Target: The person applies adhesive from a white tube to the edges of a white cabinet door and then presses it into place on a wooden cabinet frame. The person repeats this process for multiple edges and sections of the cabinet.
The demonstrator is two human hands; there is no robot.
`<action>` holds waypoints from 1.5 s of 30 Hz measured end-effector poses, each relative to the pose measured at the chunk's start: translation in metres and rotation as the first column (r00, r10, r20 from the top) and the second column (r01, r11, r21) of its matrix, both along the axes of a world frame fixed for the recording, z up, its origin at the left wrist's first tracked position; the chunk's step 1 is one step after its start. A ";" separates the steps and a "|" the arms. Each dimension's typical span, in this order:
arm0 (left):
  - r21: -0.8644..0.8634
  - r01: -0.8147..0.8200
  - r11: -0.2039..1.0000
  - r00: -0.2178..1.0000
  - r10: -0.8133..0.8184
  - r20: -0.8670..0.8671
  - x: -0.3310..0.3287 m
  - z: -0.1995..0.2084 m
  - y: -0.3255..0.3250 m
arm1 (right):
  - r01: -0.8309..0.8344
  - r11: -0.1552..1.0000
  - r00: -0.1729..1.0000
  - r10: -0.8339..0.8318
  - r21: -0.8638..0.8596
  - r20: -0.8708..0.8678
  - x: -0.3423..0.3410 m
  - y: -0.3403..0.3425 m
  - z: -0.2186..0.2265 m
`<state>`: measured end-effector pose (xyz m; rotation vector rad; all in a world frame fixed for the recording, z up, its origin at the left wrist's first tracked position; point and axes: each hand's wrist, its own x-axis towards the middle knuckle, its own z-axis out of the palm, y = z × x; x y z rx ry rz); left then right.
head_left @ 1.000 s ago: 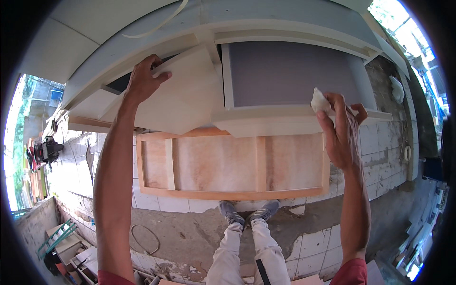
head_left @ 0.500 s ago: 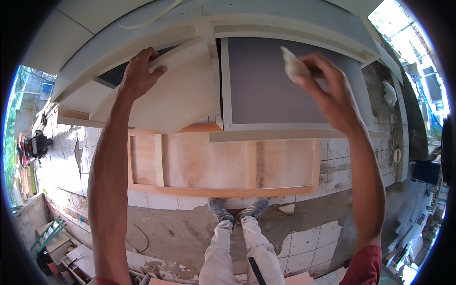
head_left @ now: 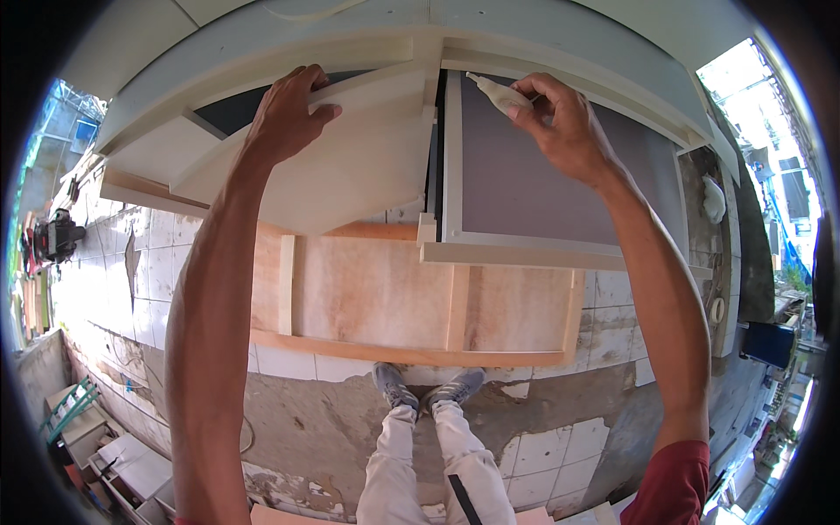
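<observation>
My left hand is closed on the upper edge of a cream board, which lies tilted across the left opening of a pale furniture frame. My right hand grips a small whitish pouch, soft-looking and drawn out into a narrow tip; it may be a glue bag. The tip points left, over the upper left corner of a grey panel with a pale border. Whether the tip touches the panel or the frame, I cannot tell.
A wooden frame with a plywood face lies below on the worn tiled floor, just beyond my shoes. A roll of tape and a crumpled white bag are at the right. A dark machine stands at the left.
My right hand has moved left with the pouch, bringing its tip to the grey panel's upper left corner. My left hand stays on the cream board. The whole view has shifted slightly.
</observation>
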<state>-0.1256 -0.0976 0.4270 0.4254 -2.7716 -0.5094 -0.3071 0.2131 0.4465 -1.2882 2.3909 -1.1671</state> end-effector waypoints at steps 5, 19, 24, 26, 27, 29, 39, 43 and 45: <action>0.034 -0.005 0.999 0.999 0.003 0.040 -0.003 0.002 -0.003 | -0.007 0.992 0.975 0.036 0.130 -0.219 -0.006 -0.013 0.005; 0.021 0.049 0.999 0.999 -0.049 -0.018 -0.018 -0.007 -0.023 | 0.067 0.976 0.932 0.012 0.205 -0.362 0.007 -0.036 0.004; 0.044 0.079 0.996 0.995 -0.076 -0.068 -0.020 -0.012 -0.031 | 0.224 0.952 0.974 -0.210 -0.209 0.090 0.084 0.016 0.032; 0.048 0.104 0.993 0.991 -0.100 -0.090 -0.020 -0.011 -0.028 | 0.277 0.879 0.948 -0.184 -0.388 0.259 0.134 0.058 0.020; 0.045 0.119 0.992 0.989 -0.114 -0.098 -0.020 -0.011 -0.028 | 0.304 0.851 0.935 -0.179 -0.429 0.307 0.160 0.078 0.007; 0.021 0.138 0.990 0.980 -0.134 -0.144 -0.016 -0.011 -0.032 | 0.311 0.886 0.904 -0.163 -0.345 0.395 0.203 0.110 -0.034; -0.031 0.217 0.976 0.948 -0.218 -0.230 -0.023 -0.015 -0.034 | 0.304 0.881 0.874 -0.106 -0.362 0.475 0.218 0.107 -0.094; -0.076 0.196 0.978 0.952 -0.208 -0.226 -0.022 -0.018 -0.035 | 0.307 0.866 0.887 -0.109 -0.396 0.449 0.217 0.097 -0.094; -0.085 0.211 0.974 0.942 -0.226 -0.250 -0.022 -0.019 -0.039 | 0.316 0.863 0.883 -0.116 -0.393 0.455 0.214 0.095 -0.092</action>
